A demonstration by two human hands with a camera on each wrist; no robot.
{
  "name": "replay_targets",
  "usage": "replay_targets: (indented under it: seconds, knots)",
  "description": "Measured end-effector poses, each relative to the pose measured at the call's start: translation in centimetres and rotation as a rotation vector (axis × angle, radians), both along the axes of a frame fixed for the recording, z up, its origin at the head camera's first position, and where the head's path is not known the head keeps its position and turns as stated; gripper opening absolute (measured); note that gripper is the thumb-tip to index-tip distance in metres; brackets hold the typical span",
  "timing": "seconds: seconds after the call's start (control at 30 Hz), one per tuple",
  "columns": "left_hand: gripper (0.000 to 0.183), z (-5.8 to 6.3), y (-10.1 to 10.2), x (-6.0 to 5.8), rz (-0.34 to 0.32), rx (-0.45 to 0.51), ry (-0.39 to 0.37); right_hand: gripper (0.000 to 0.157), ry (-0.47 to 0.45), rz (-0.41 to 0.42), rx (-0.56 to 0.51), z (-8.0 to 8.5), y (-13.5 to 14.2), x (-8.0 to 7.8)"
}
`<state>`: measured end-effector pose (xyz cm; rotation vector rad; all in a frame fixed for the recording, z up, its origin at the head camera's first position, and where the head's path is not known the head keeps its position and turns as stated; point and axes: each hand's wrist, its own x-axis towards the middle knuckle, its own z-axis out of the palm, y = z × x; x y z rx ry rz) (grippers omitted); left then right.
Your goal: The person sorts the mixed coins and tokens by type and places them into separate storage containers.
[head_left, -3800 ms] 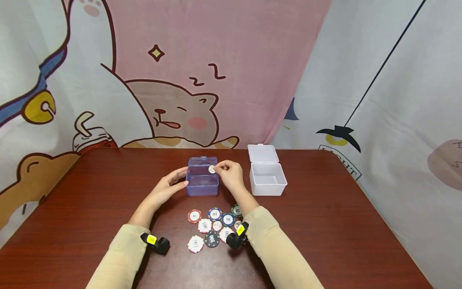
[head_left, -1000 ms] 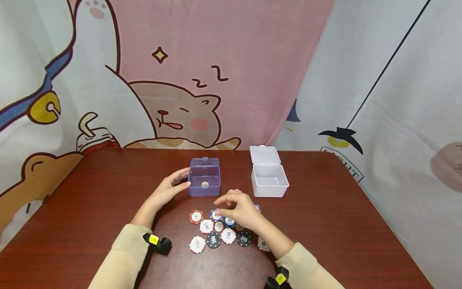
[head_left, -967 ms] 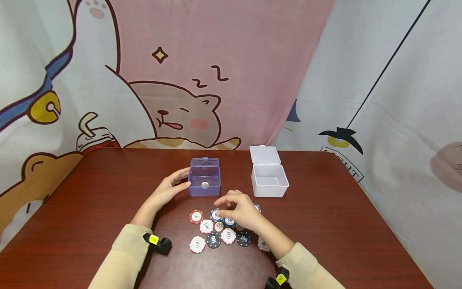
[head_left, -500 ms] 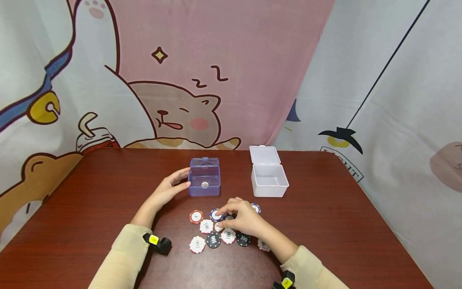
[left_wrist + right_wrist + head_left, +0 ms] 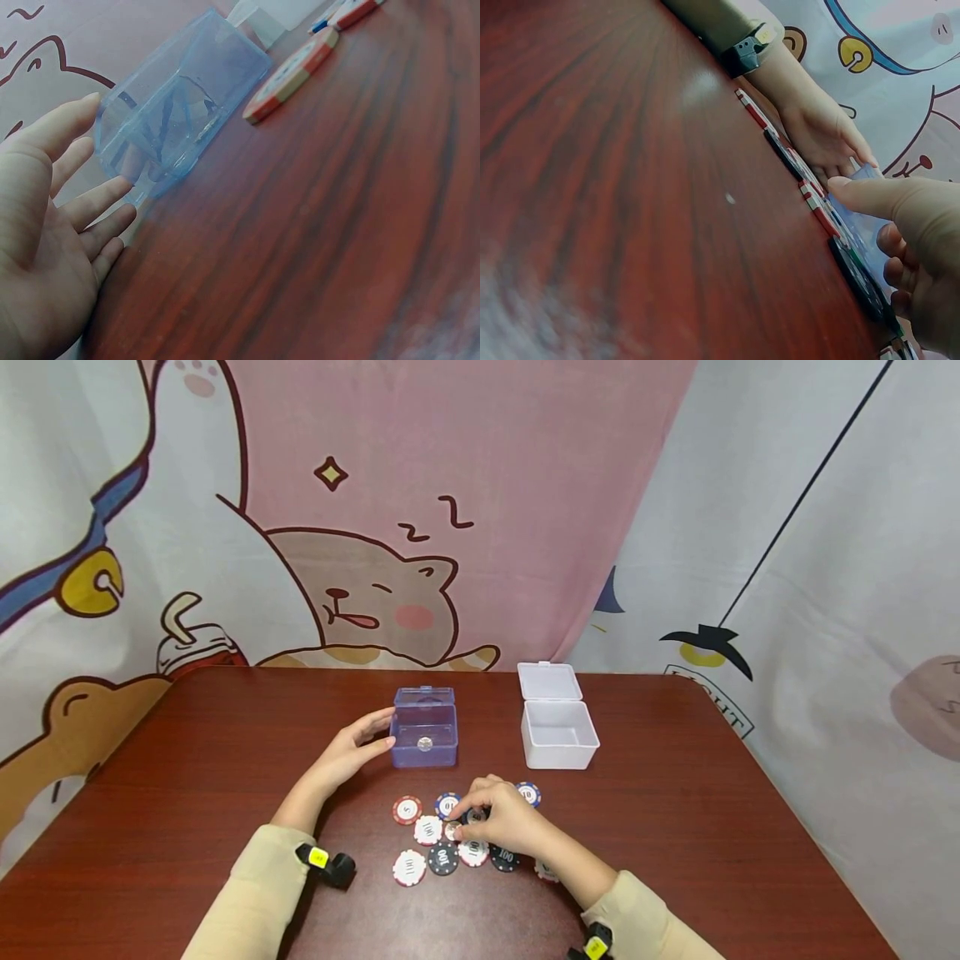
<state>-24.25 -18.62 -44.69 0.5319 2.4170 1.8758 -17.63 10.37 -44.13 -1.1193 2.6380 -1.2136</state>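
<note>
R hand (image 5: 498, 818) on chips (image 5: 442, 858), L hand (image 5: 352, 752) touching blue box (image 5: 424, 750)

The right hand (image 5: 501, 822) hides the chip under its fingertips, possibly a dark one.

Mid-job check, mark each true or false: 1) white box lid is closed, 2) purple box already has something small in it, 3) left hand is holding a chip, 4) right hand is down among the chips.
1) False: the white box stands open, its lid tipped back.
2) True: a small round piece lies inside the purple box.
3) False: the left hand rests against the purple box's side, fingers straight.
4) True: the right hand has its fingertips on a small chip in the chips.
</note>
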Motion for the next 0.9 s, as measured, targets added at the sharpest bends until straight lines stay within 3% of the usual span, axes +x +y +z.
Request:
replay_targets:
  seconds: [0.3, 0.53, 0.6, 0.83, 0.9]
  knots:
    - [0.058, 0.0, -0.1, 0.1, -0.004, 0.004, 0.014, 0.020, 0.064, -0.005, 0.082, -0.1, -0.3, 0.1]
    - [0.055, 2.7, 0.7, 1.7, -0.013, -0.008, 0.000, 0.019, 0.073, -0.013, 0.096, 0.1, -0.5, 0.4]
    - [0.055, 2.6, 0.6, 1.6, -0.016, -0.001, 0.005, 0.019, 0.068, -0.020, 0.104, 0.1, -0.5, 0.5]
    - [0.058, 0.2, 0.1, 0.1, -0.009, 0.009, 0.001, 0.020, 0.042, -0.056, 0.138, 0.3, -0.7, 0.5]
    - [0.058, 0.0, 0.0, 0.0, -0.007, 0.010, 0.002, 0.020, 0.024, -0.066, 0.141, 0.4, -0.8, 0.5]
